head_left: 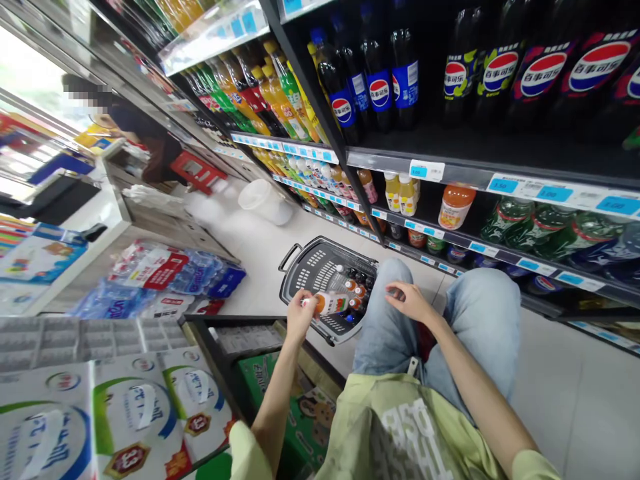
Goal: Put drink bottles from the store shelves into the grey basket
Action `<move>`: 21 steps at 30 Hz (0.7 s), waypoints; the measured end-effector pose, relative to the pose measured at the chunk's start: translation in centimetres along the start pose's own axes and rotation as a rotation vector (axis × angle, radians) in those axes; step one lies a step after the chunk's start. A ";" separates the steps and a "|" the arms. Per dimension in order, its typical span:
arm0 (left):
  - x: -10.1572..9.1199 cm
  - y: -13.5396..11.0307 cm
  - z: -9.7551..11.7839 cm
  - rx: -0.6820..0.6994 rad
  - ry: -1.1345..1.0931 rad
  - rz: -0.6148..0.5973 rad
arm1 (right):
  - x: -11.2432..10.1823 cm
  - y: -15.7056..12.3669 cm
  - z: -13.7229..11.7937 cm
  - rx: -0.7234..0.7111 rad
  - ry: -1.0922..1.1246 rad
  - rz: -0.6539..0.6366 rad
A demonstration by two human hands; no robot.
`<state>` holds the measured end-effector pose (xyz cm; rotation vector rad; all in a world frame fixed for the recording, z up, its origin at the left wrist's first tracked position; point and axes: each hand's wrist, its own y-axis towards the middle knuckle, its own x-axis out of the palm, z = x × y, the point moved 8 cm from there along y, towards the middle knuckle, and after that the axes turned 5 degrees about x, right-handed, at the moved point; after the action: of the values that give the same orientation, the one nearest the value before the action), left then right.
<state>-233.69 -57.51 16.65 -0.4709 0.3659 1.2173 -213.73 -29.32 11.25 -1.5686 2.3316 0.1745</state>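
Observation:
My left hand (301, 315) is closed around the capped end of a small orange juice bottle (334, 304), which lies tilted sideways above the basket. Below it, a grey shopping basket (306, 261) with a black handle sits on the floor and holds several bottles with orange, white and dark contents (356, 291). My right hand (407, 300) rests near my knee, fingers loosely curled and apart, with nothing visible in it.
Shelves on the right carry cola bottles (380, 90), green soda bottles (507, 220) and a lone orange bottle (455, 206). A white bucket (265, 202) stands on the floor ahead. Water packs (170, 270) and milk cartons (140, 407) are stacked left. A person (135, 127) is by the counter.

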 end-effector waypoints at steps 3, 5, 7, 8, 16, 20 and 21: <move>1.9 3.3 -1.5 0.155 0.373 -0.069 | 0.3 -0.1 0.0 -0.018 -0.054 0.007; 3.8 5.5 -3.0 0.249 0.532 -0.130 | 0.5 -0.2 0.0 -0.003 -0.053 0.010; 5.4 7.7 -5.3 0.251 0.638 -0.172 | 0.5 -0.3 0.1 0.028 -0.046 0.013; 6.0 8.7 -6.6 0.230 0.673 -0.193 | 0.3 -0.3 0.1 0.045 -0.041 0.016; 11.7 13.6 -12.7 0.250 0.794 -0.383 | -1.7 0.0 0.0 0.130 0.011 0.081; 13.6 14.7 -14.9 0.247 0.824 -0.438 | -2.0 -0.1 0.0 0.143 0.035 0.082; 13.9 15.0 -15.5 0.235 0.824 -0.456 | -2.1 0.0 0.0 0.145 0.040 0.080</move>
<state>-243.92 -50.48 -5.84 -0.7916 1.0281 0.4812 -212.98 -27.49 11.94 -1.4233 2.3809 -0.0081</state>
